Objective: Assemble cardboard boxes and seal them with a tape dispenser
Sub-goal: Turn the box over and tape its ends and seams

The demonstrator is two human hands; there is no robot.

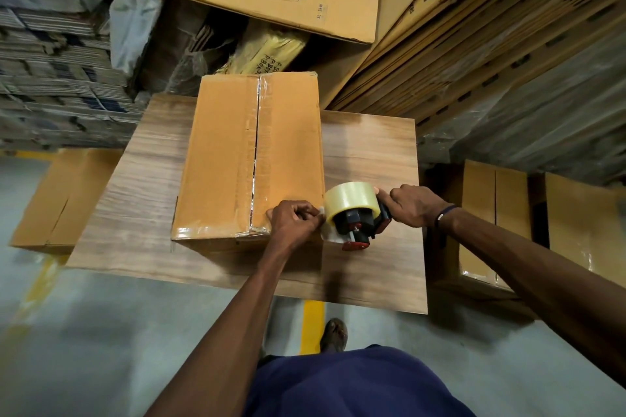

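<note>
Hiding dispenser (pixel 360 225) handle – right hand (pixel 415 205) | tape end blurred – left hand (pixel 294 220)

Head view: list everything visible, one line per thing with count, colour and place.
Cardboard box: one, brown, closed, clear tape along its centre seam, on the table.
Tape dispenser: one, red and black with a clear roll, at the box's near right corner.
Table: one, wood grain, centre.
Assembled boxes: several, brown, on the floor right; one more on the left.
Flat cardboard stacks: many, brown, behind and right.
Floor: grey, yellow lines.
Left hand: pinches the tape end.
Right hand: grips the dispenser handle.
</note>
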